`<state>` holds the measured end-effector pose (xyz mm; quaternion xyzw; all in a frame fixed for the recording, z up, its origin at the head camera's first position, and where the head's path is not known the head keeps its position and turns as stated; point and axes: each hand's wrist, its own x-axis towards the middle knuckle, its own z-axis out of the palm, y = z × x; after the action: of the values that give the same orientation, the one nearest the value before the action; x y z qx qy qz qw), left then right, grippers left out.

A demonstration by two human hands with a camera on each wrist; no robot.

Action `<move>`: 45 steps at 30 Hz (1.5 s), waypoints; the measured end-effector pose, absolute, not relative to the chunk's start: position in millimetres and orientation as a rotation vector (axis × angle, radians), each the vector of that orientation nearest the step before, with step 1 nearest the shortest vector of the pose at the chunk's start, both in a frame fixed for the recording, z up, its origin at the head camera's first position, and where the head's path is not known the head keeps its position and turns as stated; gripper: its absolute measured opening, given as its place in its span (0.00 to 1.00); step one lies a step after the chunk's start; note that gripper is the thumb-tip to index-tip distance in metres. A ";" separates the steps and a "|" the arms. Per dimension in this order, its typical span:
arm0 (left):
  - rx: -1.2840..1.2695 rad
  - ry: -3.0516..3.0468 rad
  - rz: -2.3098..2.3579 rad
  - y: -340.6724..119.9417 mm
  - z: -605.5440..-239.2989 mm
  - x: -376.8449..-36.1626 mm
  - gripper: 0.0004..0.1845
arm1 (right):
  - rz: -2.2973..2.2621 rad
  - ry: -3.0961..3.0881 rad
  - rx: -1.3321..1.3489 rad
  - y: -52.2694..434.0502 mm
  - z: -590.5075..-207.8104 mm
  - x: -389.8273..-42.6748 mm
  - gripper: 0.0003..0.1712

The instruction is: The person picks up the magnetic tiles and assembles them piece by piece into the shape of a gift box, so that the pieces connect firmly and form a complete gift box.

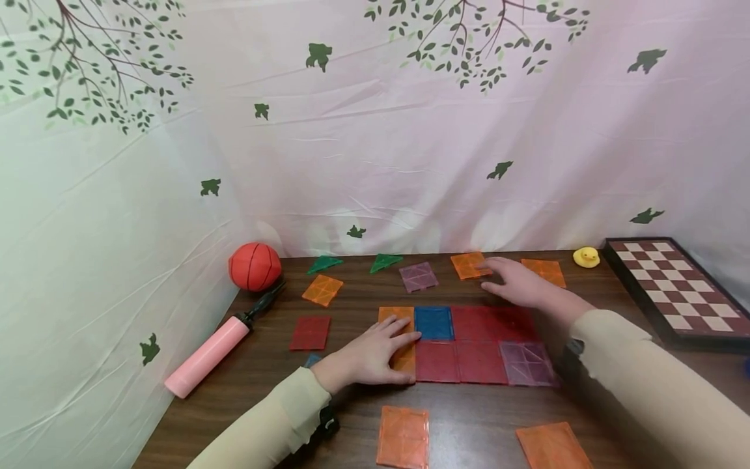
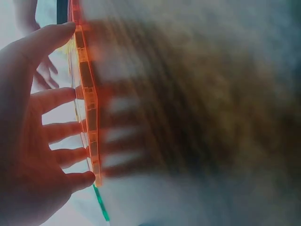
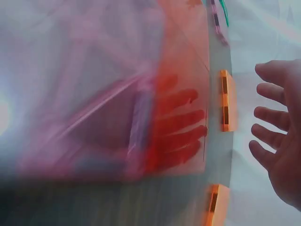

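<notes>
A flat panel of translucent magnetic tiles lies on the table, edges touching. Orange tiles [image 1: 404, 359] form its left column, with a blue tile [image 1: 433, 324], several red tiles [image 1: 480, 361] and a purple tile [image 1: 529, 363] beside them. My left hand [image 1: 375, 352] rests with spread fingers on the orange column; in the left wrist view its fingertips touch the orange edge [image 2: 89, 103]. Beyond the panel, my right hand [image 1: 515, 283] reaches over the table near a loose orange tile [image 1: 465, 265]. Its fingers are extended and hold nothing in the right wrist view.
Loose tiles surround the panel: a purple one [image 1: 418, 277], a red one [image 1: 310, 333], green triangles [image 1: 385, 262] and orange squares [image 1: 403, 436]. A red ball [image 1: 254, 267] and pink hand pump [image 1: 208, 355] lie left. A yellow duck [image 1: 586, 257] and checkered board [image 1: 680, 286] sit right.
</notes>
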<state>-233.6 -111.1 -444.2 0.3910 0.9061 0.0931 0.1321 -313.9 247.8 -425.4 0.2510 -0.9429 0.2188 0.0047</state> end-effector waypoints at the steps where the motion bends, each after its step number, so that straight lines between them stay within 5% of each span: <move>1: 1.138 2.632 0.266 -111.4 -444.6 -233.2 0.44 | 0.692 -2.950 0.777 245.1 -427.6 -319.8 0.25; 12: 1.129 2.634 0.266 -109.7 -447.1 -230.7 0.44 | 0.661 -3.037 0.800 222.1 -453.7 -341.1 0.24; 45: 1.093 2.632 0.276 -109.6 -444.2 -232.6 0.45 | 0.618 -2.931 1.037 210.3 -445.4 -283.8 0.21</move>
<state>-232.6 -109.6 -444.2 0.3782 0.9103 0.0955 0.1389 -283.8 210.3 -445.4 0.3272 -0.9245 0.1949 -0.0142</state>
